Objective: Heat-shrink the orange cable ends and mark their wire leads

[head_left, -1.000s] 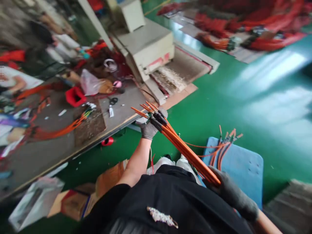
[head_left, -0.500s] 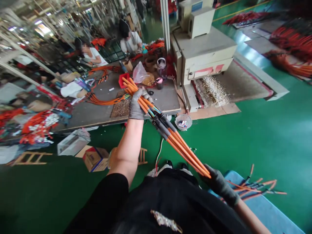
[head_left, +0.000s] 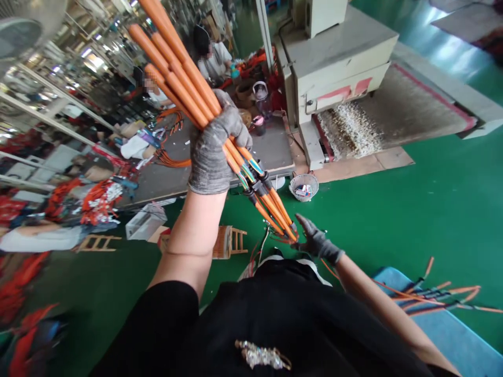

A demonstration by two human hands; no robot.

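In a grey glove, my left hand [head_left: 216,144] is closed round a bundle of orange cables [head_left: 188,78], raised and tilted. Below the fist, coloured inner wires show between the orange sheaths, with black collars [head_left: 257,186] around the cables. The bundle's lower ends hang near my right hand [head_left: 314,238]. That gloved hand has its thumb and fingers spread, just beside the lower ends; whether it touches them is hard to tell. More orange cables with black sleeves [head_left: 424,296] lie on a blue surface [head_left: 451,330] at the lower right.
A workbench [head_left: 153,183] with cables, a jug and containers stands ahead. To its right is a beige machine [head_left: 341,63] with a conveyor belt [head_left: 416,115]. A small basket [head_left: 304,187], a wooden stool [head_left: 223,243] and a grey crate [head_left: 145,225] are on the green floor. Two people sit beyond the bench.
My left hand has lifted the cable bundle up and closer to the camera. My right hand has let go of the cables' lower part, moved left and up, and spread its fingers.
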